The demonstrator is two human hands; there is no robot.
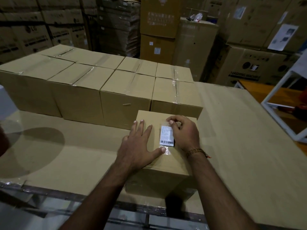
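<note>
Warehouse cartons (159, 17) tower behind the cardboard-covered desk (66, 155), where a small box (159, 176) sits low and centre in the frame. The left hand (137, 146) lies flat and spread on its lid; the right hand (184, 131) pinches the top end of the label (167, 136). Labelling looks nearly finished, and the next move would be to smooth the label down flat.

Box (163, 165) at the table's (66, 155) near edge; label (166, 136) on its top, right of middle. Left hand (139, 146) flat on the box top, left of the label; right hand (183, 132) to the label's right, fingertips at its far end. Block of boxes (99, 83) just behind. Stacked cartons (196, 47) beyond the table; frame (282, 103) to the right
</note>
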